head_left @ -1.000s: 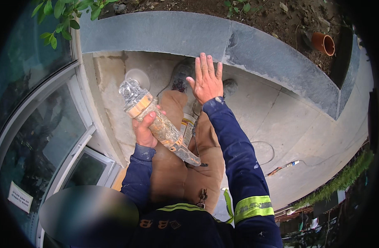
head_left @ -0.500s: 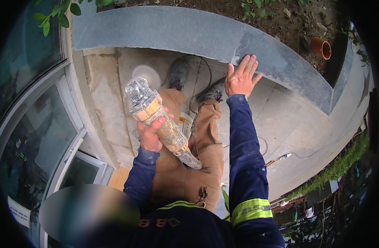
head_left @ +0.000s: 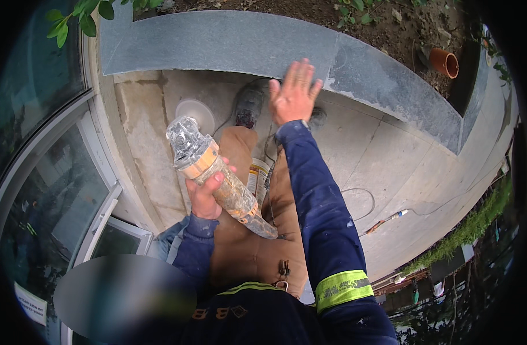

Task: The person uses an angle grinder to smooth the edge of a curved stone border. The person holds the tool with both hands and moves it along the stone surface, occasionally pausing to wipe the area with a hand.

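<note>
A grey stone ledge (head_left: 217,43) runs beyond the right grip (head_left: 294,103), which is spread open at its edge; pale paving (head_left: 413,167) stretches off rightward. The left grip (head_left: 204,198) clasps a dusty power tool (head_left: 233,192), a labelled bucket (head_left: 256,177) just right of it, while an orange pot (head_left: 443,62) lies tipped well right of the right grip.

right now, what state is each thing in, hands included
left hand: closed around the power tool
power tool: gripped at a tilt, grimy; running or off, can't tell
right hand: open, fingers slightly spread, over the ledge's near edge; contact unclear
grey stone ledge: pale marks along its near edge
orange pot: tipped on its side in the soil
right sleeve: spotted with pale smudges
</note>
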The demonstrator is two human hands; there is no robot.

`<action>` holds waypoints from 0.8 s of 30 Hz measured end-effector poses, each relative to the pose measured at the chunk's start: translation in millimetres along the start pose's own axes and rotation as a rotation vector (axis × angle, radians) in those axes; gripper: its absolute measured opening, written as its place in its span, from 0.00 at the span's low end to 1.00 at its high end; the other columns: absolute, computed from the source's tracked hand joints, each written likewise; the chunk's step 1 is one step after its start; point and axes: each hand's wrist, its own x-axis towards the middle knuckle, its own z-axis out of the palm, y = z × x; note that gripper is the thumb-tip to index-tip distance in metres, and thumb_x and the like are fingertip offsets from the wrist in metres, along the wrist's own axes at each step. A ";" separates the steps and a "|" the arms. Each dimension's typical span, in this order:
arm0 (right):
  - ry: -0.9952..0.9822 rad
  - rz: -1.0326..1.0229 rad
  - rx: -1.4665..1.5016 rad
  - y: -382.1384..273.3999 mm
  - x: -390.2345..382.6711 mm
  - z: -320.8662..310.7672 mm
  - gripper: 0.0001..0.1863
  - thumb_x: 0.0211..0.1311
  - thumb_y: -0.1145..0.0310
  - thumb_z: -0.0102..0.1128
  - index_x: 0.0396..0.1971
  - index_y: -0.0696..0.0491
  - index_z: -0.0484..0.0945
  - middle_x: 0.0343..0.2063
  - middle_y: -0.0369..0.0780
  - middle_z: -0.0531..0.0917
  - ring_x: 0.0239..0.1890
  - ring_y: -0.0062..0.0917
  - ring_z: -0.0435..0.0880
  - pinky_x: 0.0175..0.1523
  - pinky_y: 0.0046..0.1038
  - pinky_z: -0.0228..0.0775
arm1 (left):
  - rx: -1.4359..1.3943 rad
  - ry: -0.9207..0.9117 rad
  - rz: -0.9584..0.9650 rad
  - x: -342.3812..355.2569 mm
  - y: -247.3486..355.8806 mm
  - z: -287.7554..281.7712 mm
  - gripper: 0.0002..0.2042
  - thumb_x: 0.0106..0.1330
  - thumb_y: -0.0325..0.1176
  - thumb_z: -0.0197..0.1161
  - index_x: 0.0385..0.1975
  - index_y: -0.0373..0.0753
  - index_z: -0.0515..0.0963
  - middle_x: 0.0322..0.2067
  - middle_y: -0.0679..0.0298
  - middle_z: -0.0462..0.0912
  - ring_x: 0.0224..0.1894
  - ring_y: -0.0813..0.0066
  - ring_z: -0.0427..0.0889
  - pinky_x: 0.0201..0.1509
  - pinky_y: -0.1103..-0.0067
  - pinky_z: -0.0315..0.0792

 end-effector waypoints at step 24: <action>0.213 0.248 0.022 101.5 41.7 -30.7 0.37 0.76 0.48 0.37 0.73 0.61 0.52 0.75 0.53 0.48 0.78 0.46 0.43 0.79 0.46 0.29 | 0.018 -0.037 0.056 -26.9 -26.6 -14.8 0.30 0.54 0.33 0.68 0.58 0.34 0.69 0.45 0.53 0.80 0.42 0.59 0.84 0.48 0.66 0.80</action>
